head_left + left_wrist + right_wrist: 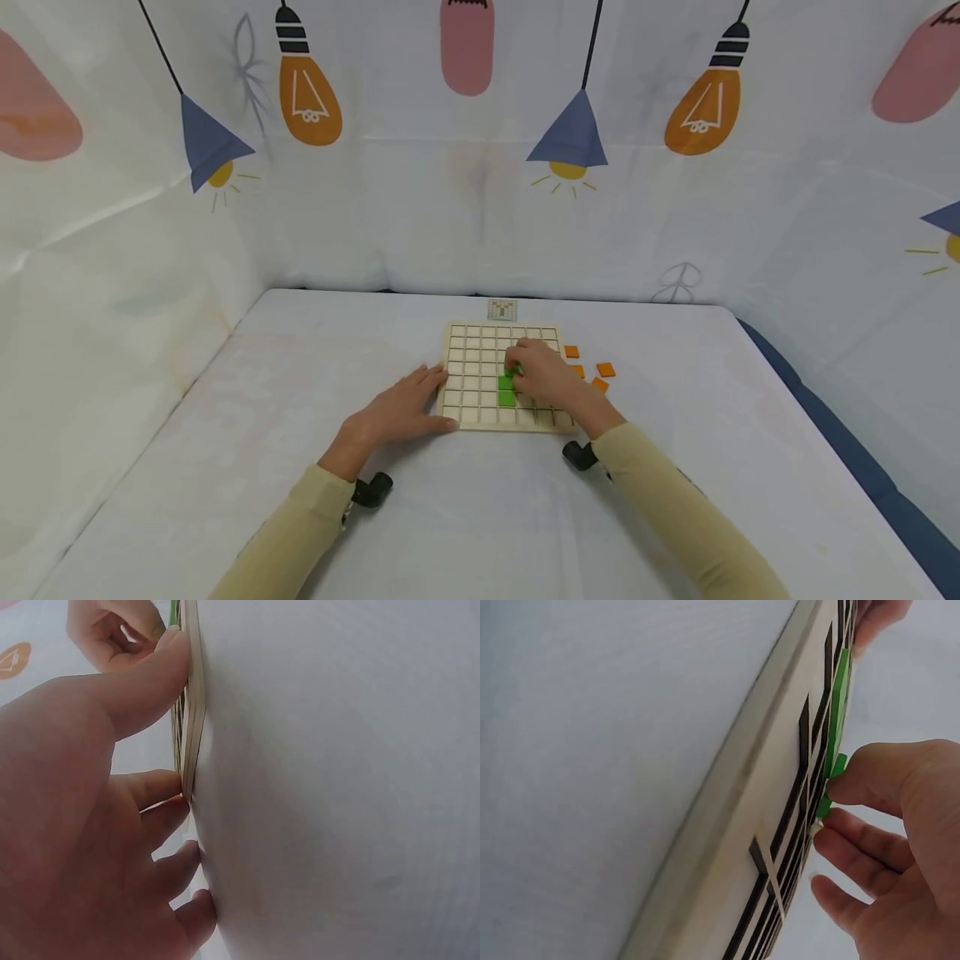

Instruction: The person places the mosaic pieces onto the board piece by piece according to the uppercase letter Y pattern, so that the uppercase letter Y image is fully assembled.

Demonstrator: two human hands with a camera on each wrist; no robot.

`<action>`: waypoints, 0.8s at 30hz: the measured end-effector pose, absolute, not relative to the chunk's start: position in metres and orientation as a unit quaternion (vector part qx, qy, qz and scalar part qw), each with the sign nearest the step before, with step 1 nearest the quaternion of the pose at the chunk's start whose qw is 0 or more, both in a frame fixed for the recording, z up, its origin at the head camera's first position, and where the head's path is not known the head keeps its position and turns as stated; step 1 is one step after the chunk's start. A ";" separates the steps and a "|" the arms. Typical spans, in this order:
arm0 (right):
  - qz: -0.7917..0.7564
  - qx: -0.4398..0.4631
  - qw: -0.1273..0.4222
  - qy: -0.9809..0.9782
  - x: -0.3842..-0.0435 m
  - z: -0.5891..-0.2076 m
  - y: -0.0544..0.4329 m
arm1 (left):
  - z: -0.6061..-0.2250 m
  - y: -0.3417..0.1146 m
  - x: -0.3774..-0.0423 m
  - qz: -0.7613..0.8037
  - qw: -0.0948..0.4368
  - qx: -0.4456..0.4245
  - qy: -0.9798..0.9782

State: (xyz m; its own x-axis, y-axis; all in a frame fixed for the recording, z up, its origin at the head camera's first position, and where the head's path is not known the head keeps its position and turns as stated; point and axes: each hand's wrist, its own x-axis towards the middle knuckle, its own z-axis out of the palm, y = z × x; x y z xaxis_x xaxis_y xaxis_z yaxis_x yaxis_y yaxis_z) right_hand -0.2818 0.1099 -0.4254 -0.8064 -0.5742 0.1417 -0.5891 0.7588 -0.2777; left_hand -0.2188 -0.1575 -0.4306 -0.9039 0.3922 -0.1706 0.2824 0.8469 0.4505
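A light wooden grid board [468, 379] lies on the white table. My left hand [401, 408] rests at its left edge, with the thumb at the near left corner and the fingers loosely extended along the side. Over the board's middle, my right hand [547, 373] pinches a green square tile [840, 763] between thumb and fingertips, low against the grid. Just nearer to me, green tiles [507, 397] lie in adjoining cells of one column. In the right wrist view, flat green tiles [838, 705] show beyond the pinched one. My right hand hides part of the grid.
Several orange square tiles [606, 369] lie loose on the table [660, 400] right of the board, some partly behind my right hand. A small patterned card [502, 310] lies beyond the board's far edge. A printed curtain [420, 208] hangs behind the table.
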 end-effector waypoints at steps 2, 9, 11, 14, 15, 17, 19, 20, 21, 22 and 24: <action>0.157 0.305 0.018 -0.939 -0.283 -0.425 0.108 | -0.430 -0.157 -0.219 0.212 0.129 0.176 0.953; 0.163 0.311 0.024 -0.936 -0.286 -0.427 0.107 | -0.432 -0.158 -0.220 0.208 0.130 0.178 0.953; 0.168 0.315 0.026 -0.934 -0.287 -0.428 0.106 | -0.432 -0.158 -0.220 0.210 0.130 0.180 0.952; 0.170 0.317 0.024 -0.933 -0.287 -0.428 0.105 | -0.432 -0.158 -0.220 0.210 0.130 0.181 0.952; 0.169 0.316 0.024 -0.933 -0.287 -0.428 0.105 | -0.432 -0.158 -0.220 0.210 0.130 0.183 0.952; 0.164 0.316 0.025 -0.934 -0.287 -0.429 0.104 | -0.433 -0.158 -0.220 0.212 0.127 0.185 0.951; 0.159 0.320 0.033 -0.933 -0.287 -0.429 0.104 | -0.433 -0.158 -0.220 0.212 0.126 0.185 0.951; 0.157 0.323 0.037 -0.933 -0.287 -0.429 0.104 | -0.433 -0.158 -0.219 0.213 0.126 0.184 0.951; 0.158 0.324 0.041 -0.932 -0.287 -0.429 0.105 | -0.432 -0.158 -0.219 0.215 0.124 0.184 0.951; 0.159 0.326 0.045 -0.931 -0.287 -0.429 0.105 | -0.432 -0.158 -0.219 0.217 0.122 0.184 0.951; 0.164 0.329 0.050 -0.929 -0.286 -0.429 0.105 | -0.432 -0.157 -0.219 0.217 0.122 0.182 0.951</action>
State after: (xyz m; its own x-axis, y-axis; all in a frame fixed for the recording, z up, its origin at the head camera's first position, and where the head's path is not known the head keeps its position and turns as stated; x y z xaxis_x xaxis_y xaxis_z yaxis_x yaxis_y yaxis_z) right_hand -0.2863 0.1053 -0.4291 -0.7787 -0.5943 0.2009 -0.6272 0.7296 -0.2725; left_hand -0.2188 -0.1572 -0.4318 -0.9038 0.3999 -0.1521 0.2942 0.8390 0.4578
